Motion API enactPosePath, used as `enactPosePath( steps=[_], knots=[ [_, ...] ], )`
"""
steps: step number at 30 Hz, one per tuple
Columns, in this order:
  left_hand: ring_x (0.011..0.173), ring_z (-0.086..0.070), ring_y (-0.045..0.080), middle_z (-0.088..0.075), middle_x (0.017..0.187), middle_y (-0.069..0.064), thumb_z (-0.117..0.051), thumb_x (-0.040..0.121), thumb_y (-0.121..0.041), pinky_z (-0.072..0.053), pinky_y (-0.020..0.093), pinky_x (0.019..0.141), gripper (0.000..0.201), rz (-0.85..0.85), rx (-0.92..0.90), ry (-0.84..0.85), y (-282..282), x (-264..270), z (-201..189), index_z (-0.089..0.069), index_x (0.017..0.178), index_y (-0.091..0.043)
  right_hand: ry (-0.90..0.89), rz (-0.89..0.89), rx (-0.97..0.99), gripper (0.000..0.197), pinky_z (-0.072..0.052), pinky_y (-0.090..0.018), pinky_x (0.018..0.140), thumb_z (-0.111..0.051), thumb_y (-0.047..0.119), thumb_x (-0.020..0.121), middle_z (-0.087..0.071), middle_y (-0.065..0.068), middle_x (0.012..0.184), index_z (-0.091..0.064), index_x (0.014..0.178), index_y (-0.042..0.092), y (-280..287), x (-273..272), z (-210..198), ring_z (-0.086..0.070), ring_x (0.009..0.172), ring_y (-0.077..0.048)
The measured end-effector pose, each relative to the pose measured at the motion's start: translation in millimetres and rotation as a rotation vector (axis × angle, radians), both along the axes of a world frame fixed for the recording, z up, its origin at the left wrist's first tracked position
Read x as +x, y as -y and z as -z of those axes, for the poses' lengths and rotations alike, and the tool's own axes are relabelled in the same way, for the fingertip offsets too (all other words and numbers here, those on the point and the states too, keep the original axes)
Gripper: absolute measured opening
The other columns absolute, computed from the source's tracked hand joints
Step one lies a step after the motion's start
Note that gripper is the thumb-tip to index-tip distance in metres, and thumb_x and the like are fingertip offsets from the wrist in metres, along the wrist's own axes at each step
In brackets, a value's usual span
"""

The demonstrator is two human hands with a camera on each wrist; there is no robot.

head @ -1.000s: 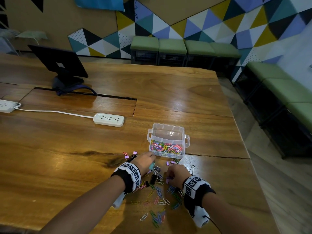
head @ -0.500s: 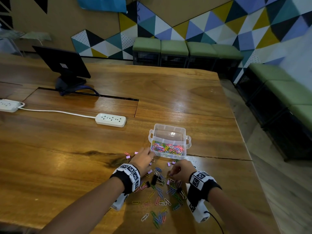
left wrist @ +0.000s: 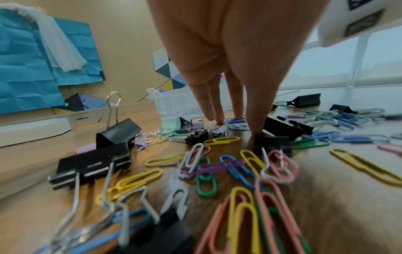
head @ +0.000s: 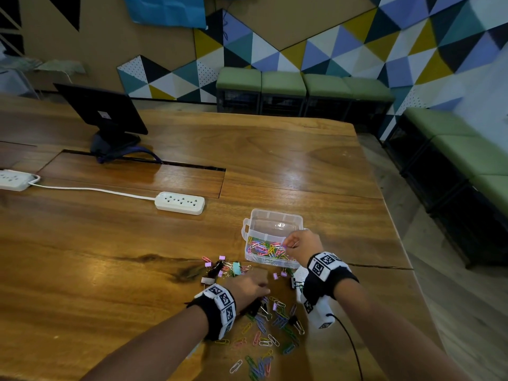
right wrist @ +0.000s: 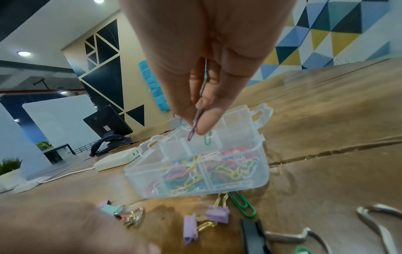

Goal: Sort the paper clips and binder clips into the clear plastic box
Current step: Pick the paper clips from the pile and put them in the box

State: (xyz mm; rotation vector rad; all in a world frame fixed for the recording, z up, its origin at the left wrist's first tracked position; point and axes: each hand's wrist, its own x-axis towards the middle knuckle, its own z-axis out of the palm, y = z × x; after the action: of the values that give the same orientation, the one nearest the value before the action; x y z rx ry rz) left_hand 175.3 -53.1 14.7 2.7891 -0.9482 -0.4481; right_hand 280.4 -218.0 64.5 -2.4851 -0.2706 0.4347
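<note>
Head view: the clear plastic box [head: 272,237] sits on the wooden table [head: 275,166], long side across the frame, its near compartments full of coloured paper clips. Just nearer than the box, loose paper clips [head: 264,334] and binder clips [head: 220,266] lie scattered. Left wrist view: the left hand [left wrist: 230,56] reaches down with straight fingers, tips touching a black binder clip [left wrist: 272,142]. Right wrist view: the right hand [right wrist: 206,56] pinches a purple paper clip [right wrist: 193,130] above the box, long axis hanging downward.
</note>
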Motion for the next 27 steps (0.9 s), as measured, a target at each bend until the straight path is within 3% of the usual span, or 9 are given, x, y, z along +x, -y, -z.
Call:
enactPosePath(
  steps=[1,3,4,7,11,15,18,23,27],
  knots=[
    [0.129,-0.047,0.03,-0.051,0.138,0.018,-0.048,0.094,-0.007,-0.04,0.04,0.108,0.036,0.039,0.073,0.063,1.0,-1.6,4.1,-0.056,0.128,-0.004,0.018,0.013,-0.004,0.009,-0.057,-0.03,0.076,-0.065,0.006,0.08,-0.07,-0.006,0.085,-0.07,0.084,0.01,-1.9,3.2,0.6,-0.062,0.075,-0.014],
    [0.137,-0.036,0.029,-0.041,0.147,0.014,-0.043,0.097,-0.009,-0.03,0.038,0.113,0.037,0.047,0.126,0.028,2.5,-6.3,5.2,-0.051,0.133,-0.006,0.041,0.021,-0.011,0.015,-0.053,-0.026,0.076,-0.06,0.003,0.081,-0.071,-0.007,0.093,-0.071,0.086,0.011,-5.6,6.8,1.6,-0.063,0.08,-0.016],
    [0.133,-0.04,0.027,-0.046,0.142,0.013,-0.043,0.097,-0.012,-0.033,0.034,0.11,0.034,0.049,0.121,0.027,3.1,-6.8,5.6,-0.056,0.128,-0.007,0.044,0.02,-0.009,0.018,-0.052,-0.026,0.077,-0.057,0.0,0.081,-0.07,-0.007,0.095,-0.071,0.087,0.011,-6.8,7.2,1.9,-0.064,0.085,-0.017],
    [0.107,-0.054,0.022,-0.059,0.104,0.003,-0.045,0.096,-0.02,-0.039,0.012,0.088,0.017,0.033,0.094,0.008,4.9,-8.1,7.0,-0.061,0.096,-0.017,0.022,0.023,0.005,0.026,-0.053,-0.025,0.078,-0.052,-0.006,0.082,-0.068,-0.008,0.1,-0.07,0.089,0.011,-6.9,5.9,4.6,-0.064,0.092,-0.019],
    [0.105,-0.058,0.032,-0.061,0.114,0.018,-0.042,0.096,-0.009,-0.048,0.041,0.092,0.026,-0.032,0.261,-0.081,8.5,-4.4,8.3,-0.058,0.115,-0.002,0.011,0.014,0.025,0.026,-0.053,-0.026,0.081,-0.051,-0.006,0.083,-0.069,-0.007,0.1,-0.07,0.091,0.011,-2.0,-1.4,7.6,-0.064,0.092,-0.018],
    [0.1,-0.062,0.033,-0.063,0.111,0.017,-0.049,0.092,-0.004,-0.054,0.039,0.086,0.026,-0.024,0.266,-0.166,10.1,1.0,9.2,-0.059,0.116,-0.001,0.052,-0.033,0.047,0.022,-0.05,-0.02,0.079,-0.054,-0.002,0.082,-0.07,-0.005,0.098,-0.07,0.089,0.013,6.5,-12.0,7.1,-0.062,0.088,-0.014],
    [0.101,-0.061,0.032,-0.062,0.112,0.017,-0.049,0.093,-0.003,-0.053,0.038,0.088,0.027,-0.055,0.237,-0.164,10.6,1.6,11.3,-0.058,0.118,0.0,0.07,-0.083,0.025,0.021,-0.053,-0.024,0.08,-0.055,0.001,0.082,-0.069,-0.004,0.096,-0.069,0.09,0.014,15.6,-21.7,7.0,-0.059,0.083,-0.01],
    [0.109,-0.058,0.034,-0.059,0.119,0.018,-0.045,0.095,-0.004,-0.048,0.041,0.089,0.028,-0.13,0.225,-0.232,12.6,5.4,5.1,-0.059,0.119,-0.003,0.01,-0.191,-0.068,0.016,-0.043,-0.016,0.07,-0.057,0.009,0.085,-0.065,0.003,0.092,-0.067,0.095,0.017,33.8,-45.1,13.0,-0.056,0.082,-0.009],
    [0.116,-0.053,0.035,-0.056,0.125,0.021,-0.047,0.094,-0.004,-0.044,0.04,0.097,0.03,-0.107,0.234,-0.262,14.4,9.9,-4.1,-0.059,0.121,0.0,-0.061,-0.352,-0.179,0.018,-0.04,-0.01,0.065,-0.06,0.011,0.082,-0.061,0.008,0.089,-0.061,0.078,0.029,41.5,-70.3,20.5,-0.054,0.077,-0.006]
  ],
)
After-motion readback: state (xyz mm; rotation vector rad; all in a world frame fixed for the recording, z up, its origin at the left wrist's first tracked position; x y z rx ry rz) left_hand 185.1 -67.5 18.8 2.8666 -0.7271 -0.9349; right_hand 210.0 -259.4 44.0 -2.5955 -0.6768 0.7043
